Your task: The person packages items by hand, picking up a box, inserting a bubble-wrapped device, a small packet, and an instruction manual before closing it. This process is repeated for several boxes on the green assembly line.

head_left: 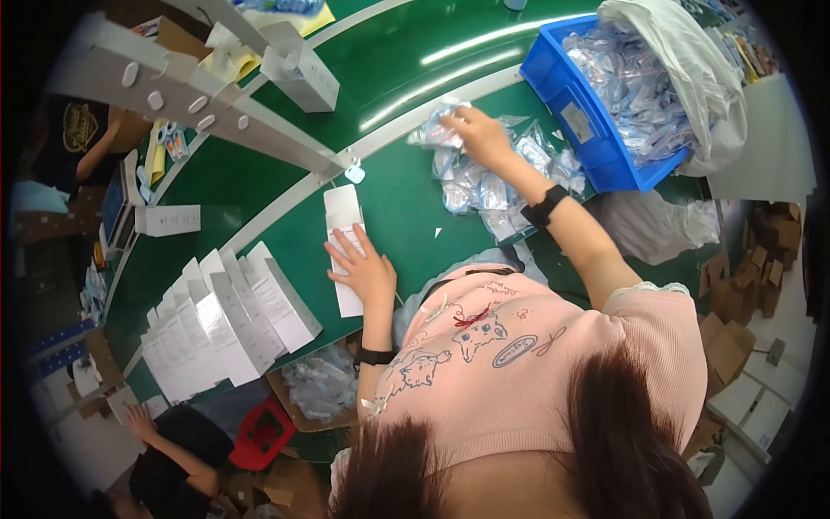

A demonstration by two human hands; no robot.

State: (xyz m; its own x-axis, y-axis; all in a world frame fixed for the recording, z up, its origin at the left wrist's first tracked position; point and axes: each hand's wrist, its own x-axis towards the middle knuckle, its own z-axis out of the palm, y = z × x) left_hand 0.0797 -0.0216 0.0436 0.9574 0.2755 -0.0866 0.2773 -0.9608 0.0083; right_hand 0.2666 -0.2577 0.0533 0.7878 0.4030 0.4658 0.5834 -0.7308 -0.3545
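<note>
My left hand [367,264] lies flat with its fingers spread on a narrow white box [347,297]. The box rests lengthwise on the green table, with its far end flap [342,201] standing open. My right hand [478,136] is closed on a clear plastic packet [438,131] with something pale and bluish inside. That packet is at the far left edge of a loose pile of similar packets [493,192]. My right fingertips are partly hidden by the packet.
Right of the pile stands a blue bin [596,154] full of packets, partly draped with a white bag [692,78]. Several white boxes [229,324] stand in a row at left. A metal post [233,108] rises beyond them. Co-workers' hands [140,421] show at far left.
</note>
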